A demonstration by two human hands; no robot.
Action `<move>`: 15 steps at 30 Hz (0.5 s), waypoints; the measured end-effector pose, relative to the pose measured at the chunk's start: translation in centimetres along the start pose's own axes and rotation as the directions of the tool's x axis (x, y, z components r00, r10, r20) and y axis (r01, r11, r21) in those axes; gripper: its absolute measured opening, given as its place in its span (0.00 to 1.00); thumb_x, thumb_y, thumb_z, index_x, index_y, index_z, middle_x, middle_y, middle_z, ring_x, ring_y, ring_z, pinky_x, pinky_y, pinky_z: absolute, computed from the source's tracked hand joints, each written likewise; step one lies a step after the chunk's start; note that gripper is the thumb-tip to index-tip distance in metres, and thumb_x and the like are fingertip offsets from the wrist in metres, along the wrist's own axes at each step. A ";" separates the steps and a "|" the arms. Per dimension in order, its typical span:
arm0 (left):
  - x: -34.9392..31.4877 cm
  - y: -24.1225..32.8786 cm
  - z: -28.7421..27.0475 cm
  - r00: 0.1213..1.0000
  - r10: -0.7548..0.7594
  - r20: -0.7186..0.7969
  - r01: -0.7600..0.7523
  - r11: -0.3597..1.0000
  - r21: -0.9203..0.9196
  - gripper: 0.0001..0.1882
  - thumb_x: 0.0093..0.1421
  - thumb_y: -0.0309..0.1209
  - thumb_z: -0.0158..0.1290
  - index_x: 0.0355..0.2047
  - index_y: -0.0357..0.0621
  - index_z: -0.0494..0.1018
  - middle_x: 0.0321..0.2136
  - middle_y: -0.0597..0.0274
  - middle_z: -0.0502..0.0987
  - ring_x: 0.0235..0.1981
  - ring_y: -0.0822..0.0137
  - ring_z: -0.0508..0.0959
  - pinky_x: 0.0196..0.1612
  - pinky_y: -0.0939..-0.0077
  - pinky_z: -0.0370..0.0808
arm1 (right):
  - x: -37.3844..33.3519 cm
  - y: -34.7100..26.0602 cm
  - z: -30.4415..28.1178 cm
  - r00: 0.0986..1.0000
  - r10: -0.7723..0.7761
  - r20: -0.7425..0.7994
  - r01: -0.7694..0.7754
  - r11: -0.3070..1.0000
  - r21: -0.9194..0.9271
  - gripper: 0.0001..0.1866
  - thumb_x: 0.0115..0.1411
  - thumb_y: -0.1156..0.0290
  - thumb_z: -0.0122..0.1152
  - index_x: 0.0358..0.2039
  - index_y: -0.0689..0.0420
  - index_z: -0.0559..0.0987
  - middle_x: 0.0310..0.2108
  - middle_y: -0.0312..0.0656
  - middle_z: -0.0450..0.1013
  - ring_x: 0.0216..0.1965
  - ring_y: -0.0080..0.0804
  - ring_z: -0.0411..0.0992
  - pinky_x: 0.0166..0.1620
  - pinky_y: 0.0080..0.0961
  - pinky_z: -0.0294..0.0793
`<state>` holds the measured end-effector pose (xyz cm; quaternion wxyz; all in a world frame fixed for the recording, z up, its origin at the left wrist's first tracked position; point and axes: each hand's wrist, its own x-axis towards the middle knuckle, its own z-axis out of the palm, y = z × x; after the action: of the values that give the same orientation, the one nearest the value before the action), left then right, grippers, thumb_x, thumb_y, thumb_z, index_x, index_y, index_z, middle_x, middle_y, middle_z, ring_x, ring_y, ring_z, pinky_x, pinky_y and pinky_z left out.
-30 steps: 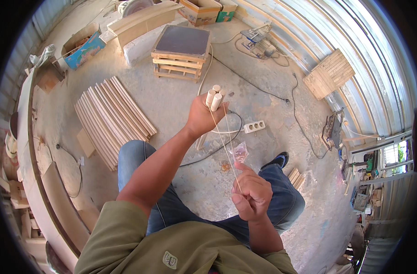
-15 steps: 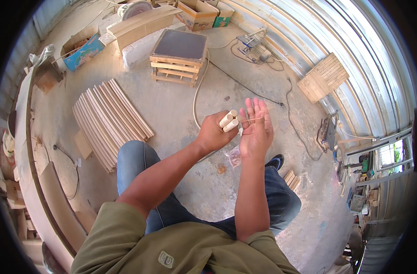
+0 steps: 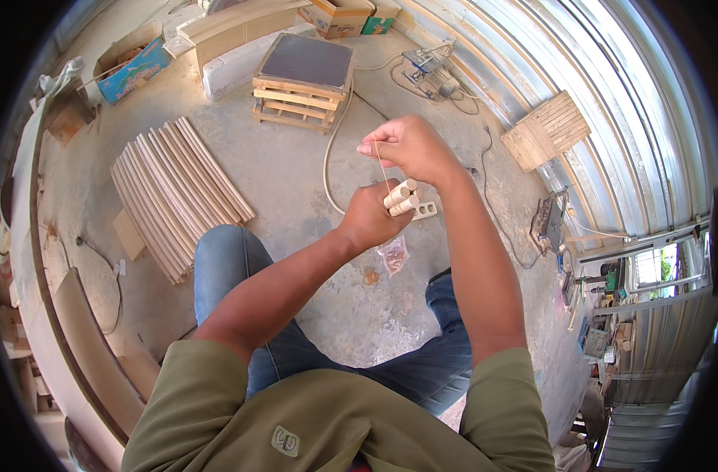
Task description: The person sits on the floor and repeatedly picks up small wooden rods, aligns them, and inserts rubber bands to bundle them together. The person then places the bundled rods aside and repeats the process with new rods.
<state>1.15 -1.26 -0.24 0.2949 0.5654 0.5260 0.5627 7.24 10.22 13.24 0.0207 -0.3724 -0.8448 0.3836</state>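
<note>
My left hand (image 3: 368, 216) is closed around a small bundle of pale round wooden dowels (image 3: 403, 198), their cut ends facing right. My right hand (image 3: 416, 148) is raised just beyond the bundle, thumb and fingertips pinched together. From that pinch a thin tan rubber band (image 3: 384, 175) runs taut down to the dowels. Its far part, around the bundle, is hidden by my left fingers. Beside the dowel ends, a pale strip with round holes (image 3: 426, 210) shows lower down.
Long wooden poles (image 3: 178, 193) lie in a row on the floor at left. Ahead stands a slatted crate with a dark top (image 3: 305, 67). A hose (image 3: 327, 169) and black cable (image 3: 493, 197) cross the floor. A clear plastic bag (image 3: 393, 254) lies between my knees.
My right hand has gone from upright with spread fingers to a pinch farther left and away from me, pulling the band up. My left hand still holds the dowels; my right knee has shifted inward.
</note>
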 end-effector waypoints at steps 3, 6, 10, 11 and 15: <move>0.4 0.1 -1.0 0.998 -0.002 -0.056 -0.001 0.999 -0.045 0.09 0.60 0.32 0.64 0.39 0.46 0.79 0.32 0.56 0.85 0.34 0.53 0.86 0.40 0.62 0.81 | -0.7 4.5 3.7 0.942 0.268 -0.204 -0.071 0.750 0.658 0.30 0.71 0.55 0.67 0.56 0.74 0.79 0.51 0.53 0.82 0.50 0.41 0.84 0.53 0.32 0.83; 0.4 0.2 -1.3 0.999 -0.047 -0.015 0.046 0.998 -0.048 0.10 0.59 0.33 0.65 0.38 0.45 0.78 0.32 0.55 0.85 0.34 0.52 0.85 0.40 0.62 0.81 | -4.0 8.7 8.4 0.861 0.324 -0.392 0.179 0.529 0.829 0.32 0.74 0.51 0.63 0.56 0.75 0.78 0.54 0.57 0.80 0.56 0.41 0.81 0.57 0.31 0.82; 0.0 0.3 -0.6 0.997 0.018 0.071 -0.017 1.000 -0.019 0.12 0.58 0.33 0.66 0.39 0.44 0.78 0.32 0.55 0.84 0.35 0.49 0.85 0.40 0.61 0.81 | -6.4 10.6 11.4 0.583 0.384 -0.716 0.493 0.533 0.688 0.32 0.74 0.52 0.62 0.60 0.74 0.78 0.59 0.56 0.78 0.60 0.40 0.78 0.62 0.33 0.78; 0.0 0.3 -0.4 0.991 0.017 0.130 -0.016 1.000 -0.008 0.12 0.58 0.33 0.67 0.39 0.44 0.78 0.32 0.54 0.84 0.35 0.48 0.85 0.40 0.61 0.81 | -6.9 10.5 11.4 0.504 0.364 -0.783 0.549 0.564 0.616 0.32 0.74 0.53 0.63 0.60 0.74 0.77 0.61 0.56 0.77 0.62 0.40 0.77 0.64 0.34 0.77; 0.8 0.0 -0.7 0.996 -0.023 0.092 0.024 1.000 -0.011 0.13 0.58 0.34 0.67 0.40 0.45 0.78 0.33 0.54 0.84 0.36 0.46 0.85 0.41 0.60 0.81 | -8.7 9.2 10.7 0.253 -0.074 -0.965 0.353 0.935 0.021 0.29 0.70 0.61 0.69 0.61 0.71 0.78 0.66 0.55 0.74 0.66 0.45 0.75 0.65 0.37 0.77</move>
<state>0.37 -0.68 0.15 0.3287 0.5825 0.5154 0.5358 15.73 1.75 1.74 0.6154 -0.4026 -0.6547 0.1746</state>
